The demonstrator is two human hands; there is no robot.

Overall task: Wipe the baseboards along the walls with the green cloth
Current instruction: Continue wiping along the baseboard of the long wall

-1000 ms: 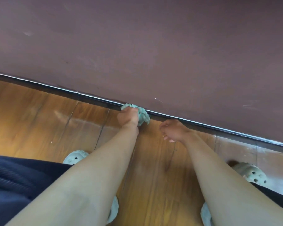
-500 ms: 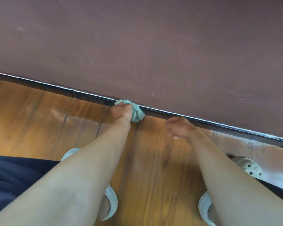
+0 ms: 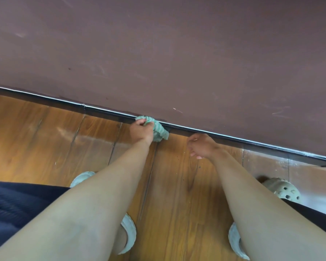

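Head view, looking down along both bare forearms toward the foot of a wall.

- Wall (image 3: 177, 53): dull brown-purple and fills the far half of the view. A few faint pale scuffs show on it.
- Baseboard (image 3: 102, 112): a narrow dark strip with a thin light top edge at the wall's foot. It runs from far left and slants nearer toward the right. Its right stretch shows pale, dusty-looking smears.
- Floor (image 3: 45, 138): glossy orange-brown wood planks whose seams run toward the wall. Some small dark specks lie between the two arms.
- Green cloth (image 3: 159, 131): bunched into a wad, pale green with faint stripes. It is pressed against the baseboard near the middle of the view. Its top reaches the light edge where the wall begins, and its lower fold hangs just right of the knuckles.
- Left hand (image 3: 141, 131): its fingers are curled tight round the cloth, gripping it against the baseboard, with the arm stretched out.
- Right hand (image 3: 201, 146): to the right of the cloth and clear of it, close to the baseboard. The fingers are loosely curled and slack and hold nothing. I cannot tell whether the fingertips touch the floor.
- Left shoe (image 3: 83, 178): a pale clog, mostly hidden under the left forearm. Its heel rim shows nearer.
- Right shoe (image 3: 284, 191): a matching clog with round holes in its toe, at the near right beside the right forearm.
- Dark clothing (image 3: 17, 204): navy ribbed fabric at the near left edge.
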